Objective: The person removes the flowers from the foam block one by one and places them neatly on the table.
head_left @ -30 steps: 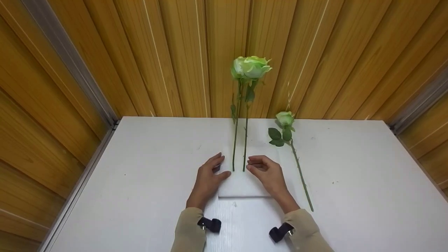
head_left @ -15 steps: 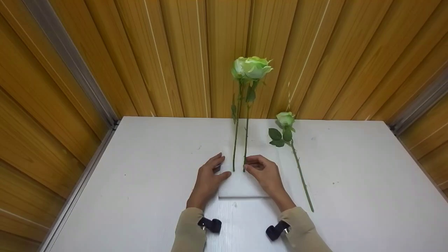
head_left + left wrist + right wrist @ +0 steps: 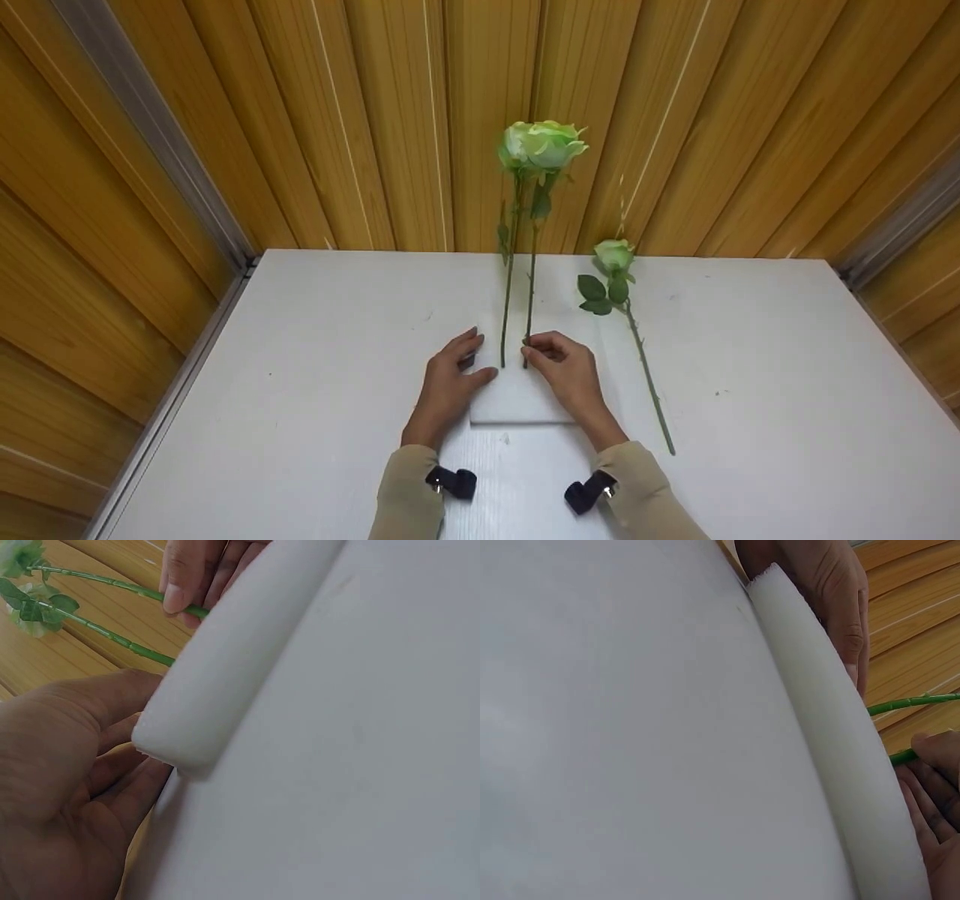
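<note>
Two pale green roses stand upright in a white foam block point(image 3: 517, 403): a left rose point(image 3: 514, 146) and a right rose point(image 3: 556, 144), their heads overlapping. My right hand point(image 3: 568, 369) pinches the right rose's stem low down, just above the foam. At the block's left side rests my left hand point(image 3: 448, 382), its thumb on the top near the left stem and its fingers relaxed along the edge. The left wrist view shows this hand point(image 3: 67, 757) against the foam's end point(image 3: 217, 667). Both stems point(image 3: 911, 703) rise from the foam in the right wrist view.
A third rose point(image 3: 615, 257) lies on the white table point(image 3: 750, 352) to the right of the block, its stem pointing toward the front. Wood-patterned panels point(image 3: 390, 112) border the table at the back and both sides. Small specks dot the tabletop.
My right hand has moved slightly left from beside the right stem and now pinches it near the base. The left hand keeps its place on the foam. The view shifts slightly.
</note>
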### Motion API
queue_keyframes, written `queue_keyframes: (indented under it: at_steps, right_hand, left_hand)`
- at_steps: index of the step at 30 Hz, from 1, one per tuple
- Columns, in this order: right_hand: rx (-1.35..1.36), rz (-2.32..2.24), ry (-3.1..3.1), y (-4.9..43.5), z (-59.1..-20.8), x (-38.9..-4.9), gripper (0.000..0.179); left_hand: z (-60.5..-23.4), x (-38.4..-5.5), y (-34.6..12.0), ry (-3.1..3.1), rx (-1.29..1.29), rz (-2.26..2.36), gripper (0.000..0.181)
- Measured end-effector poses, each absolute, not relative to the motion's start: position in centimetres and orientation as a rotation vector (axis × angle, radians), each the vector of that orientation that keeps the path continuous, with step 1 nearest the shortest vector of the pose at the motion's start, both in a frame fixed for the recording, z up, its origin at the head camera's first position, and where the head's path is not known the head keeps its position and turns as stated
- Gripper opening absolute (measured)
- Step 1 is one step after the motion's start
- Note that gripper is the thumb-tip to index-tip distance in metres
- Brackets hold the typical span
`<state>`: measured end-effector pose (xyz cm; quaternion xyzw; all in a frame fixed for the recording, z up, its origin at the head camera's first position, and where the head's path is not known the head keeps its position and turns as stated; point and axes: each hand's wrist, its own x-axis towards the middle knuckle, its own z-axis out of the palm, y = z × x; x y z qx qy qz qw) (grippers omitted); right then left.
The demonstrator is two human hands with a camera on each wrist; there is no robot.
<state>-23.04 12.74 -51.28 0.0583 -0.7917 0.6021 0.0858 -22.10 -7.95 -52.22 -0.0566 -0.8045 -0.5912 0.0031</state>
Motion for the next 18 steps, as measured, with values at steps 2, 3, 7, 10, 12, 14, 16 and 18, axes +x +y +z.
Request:
queue_keyframes:
  at_steps: [2, 3, 7, 10, 12, 14, 16, 18]
  right_hand:
    - [0.184, 1.799, -2.350, 12.73, -51.32, -23.01, 0.009]
    - [0.188, 1.800, -2.346, 12.72, -51.33, -23.00, 0.009]
    - [0.197, 1.817, -2.323, 12.72, -51.46, -22.99, 0.010]
    - [0.199, 1.836, -2.303, 12.72, -51.50, -22.97, 0.011]
    - [0.194, 1.852, -2.289, 12.72, -51.52, -22.94, 0.012]
    - [0.185, 1.863, -2.279, 12.73, -51.48, -22.87, 0.012]
    - [0.172, 1.877, -2.266, 12.73, -51.46, -22.82, 0.011]
    - [0.162, 1.881, -2.256, 12.75, -51.49, -22.87, 0.010]
  left_hand:
    - [-52.26, -22.08, -7.96, -2.525, -0.177, -1.852, 0.060]
    - [-52.29, -22.08, -7.97, -2.527, -0.177, -1.850, 0.060]
    - [-52.40, -22.09, -8.00, -2.536, -0.171, -1.844, 0.060]
    - [-52.36, -22.11, -8.03, -2.538, -0.172, -1.842, 0.060]
    - [-52.32, -22.12, -8.07, -2.537, -0.172, -1.846, 0.060]
    - [-52.27, -22.12, -8.08, -2.538, -0.175, -1.845, 0.060]
    - [-52.23, -22.12, -8.08, -2.537, -0.178, -1.846, 0.060]
    - [-52.20, -22.15, -8.04, -2.540, -0.182, -1.843, 0.060]
